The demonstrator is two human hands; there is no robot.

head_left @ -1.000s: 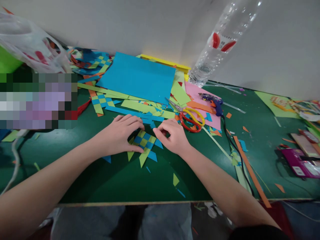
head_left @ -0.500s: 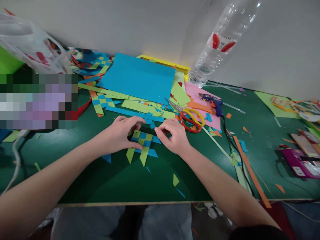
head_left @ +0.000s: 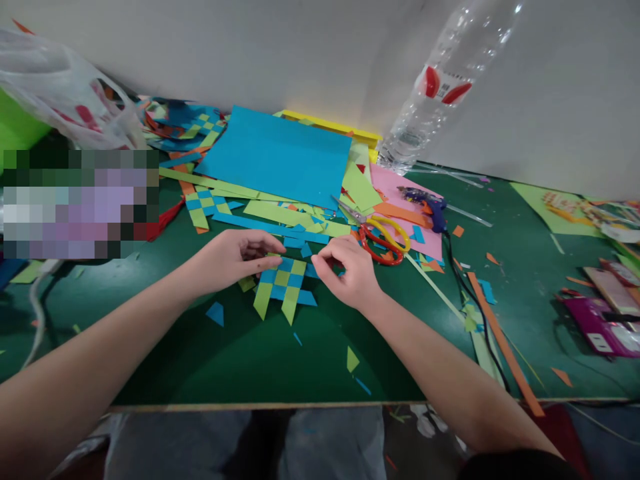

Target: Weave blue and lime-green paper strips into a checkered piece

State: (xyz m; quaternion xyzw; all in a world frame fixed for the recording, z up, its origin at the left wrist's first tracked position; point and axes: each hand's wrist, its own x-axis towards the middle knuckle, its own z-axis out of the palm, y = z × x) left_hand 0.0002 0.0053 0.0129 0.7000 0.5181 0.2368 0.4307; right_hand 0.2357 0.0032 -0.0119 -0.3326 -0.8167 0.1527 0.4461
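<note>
A small mat woven of blue and light-green paper strips lies on the green table, its pointed strip ends sticking out toward me. My left hand pinches the mat's upper left corner between thumb and fingers. At the mat's right edge my right hand has its fingers curled and closed on the strip ends. Both forearms reach in from the near edge.
Red-and-yellow scissors lie just right of my hands. A blue sheet, loose strips and other woven pieces fill the back. A clear bottle leans on the wall. A glue gun with its cord, scraps and packets lie right.
The woven mat has turned and slid a little up and away from me. My left hand lifted off the top of it and now pinches its corner.
</note>
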